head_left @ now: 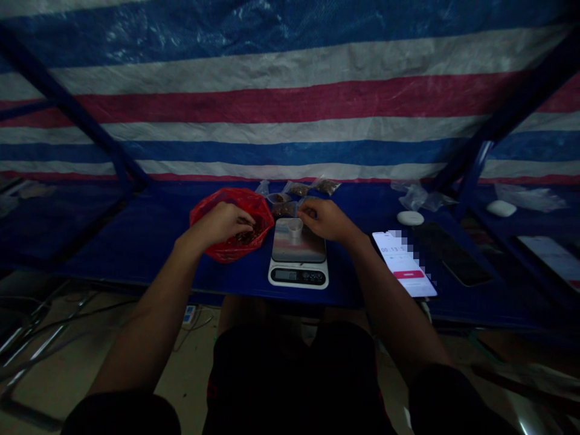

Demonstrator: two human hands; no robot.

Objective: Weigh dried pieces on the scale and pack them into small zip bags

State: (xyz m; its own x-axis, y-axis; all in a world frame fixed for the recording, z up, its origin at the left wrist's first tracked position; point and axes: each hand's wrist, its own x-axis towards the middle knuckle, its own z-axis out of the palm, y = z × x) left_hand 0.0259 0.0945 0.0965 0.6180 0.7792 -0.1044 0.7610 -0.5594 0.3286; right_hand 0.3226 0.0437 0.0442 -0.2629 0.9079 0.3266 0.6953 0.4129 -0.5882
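My left hand (223,222) reaches into an opened red plastic bag (206,208). Its fingertips are drawn together in the small dark brown pieces (247,234) lying there; what they pinch is too small to name. Right of the bag, a white kitchen scale (277,275) with a metal plate carries a small clear cup (295,228). Beside that cup is my right hand (325,219), its fingers curled and closed. Whether anything is between those fingertips, or whether they touch the cup, is hard to make out.
Behind the scale stand clear containers of dark pieces (284,209) and small filled plastic bags (326,185). To the right lie a lit phone (401,266), a dark phone (466,266) and a white case (410,218). A striped tarp (290,103) hangs behind the blue table (158,241).
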